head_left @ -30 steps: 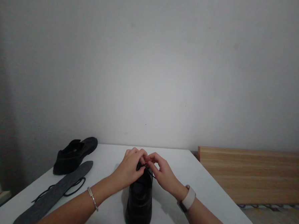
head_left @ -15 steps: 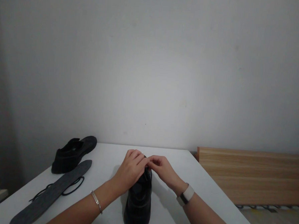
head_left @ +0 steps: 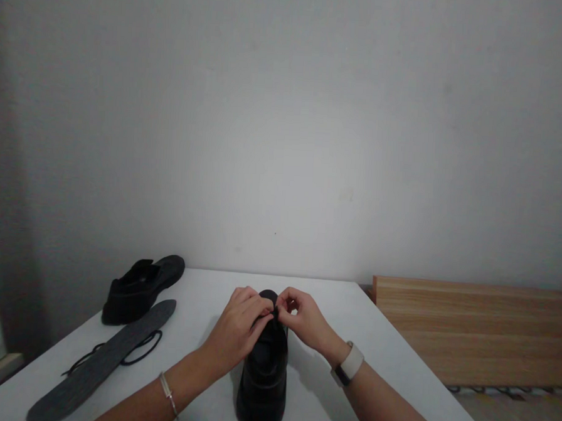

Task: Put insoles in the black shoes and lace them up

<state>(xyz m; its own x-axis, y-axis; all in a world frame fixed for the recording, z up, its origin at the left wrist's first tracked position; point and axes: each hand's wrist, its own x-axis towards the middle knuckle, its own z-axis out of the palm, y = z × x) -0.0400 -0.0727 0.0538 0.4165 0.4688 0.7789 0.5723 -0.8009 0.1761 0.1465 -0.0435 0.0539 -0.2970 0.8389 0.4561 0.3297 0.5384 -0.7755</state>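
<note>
A black shoe stands upright on the white table, heel toward me and toe pointing to the wall. Over its lacing area, my left hand pinches with thumb and fingertips from the left side. My right hand is closed in a pinch from the right, almost meeting the left one. Between the fingertips is a small dark bit of shoelace, mostly hidden by the fingers. The toe shows just beyond the hands.
A second black shoe rests at the table's far left. Nearer to me lie a grey insole and a loose black lace partly under it. The white table ends at the wall. Beyond its right edge is a wooden panel.
My hands have shifted slightly apart at the lacing, uncovering the shoe's toe. My left hand has come a little lower. The view has moved slightly.
</note>
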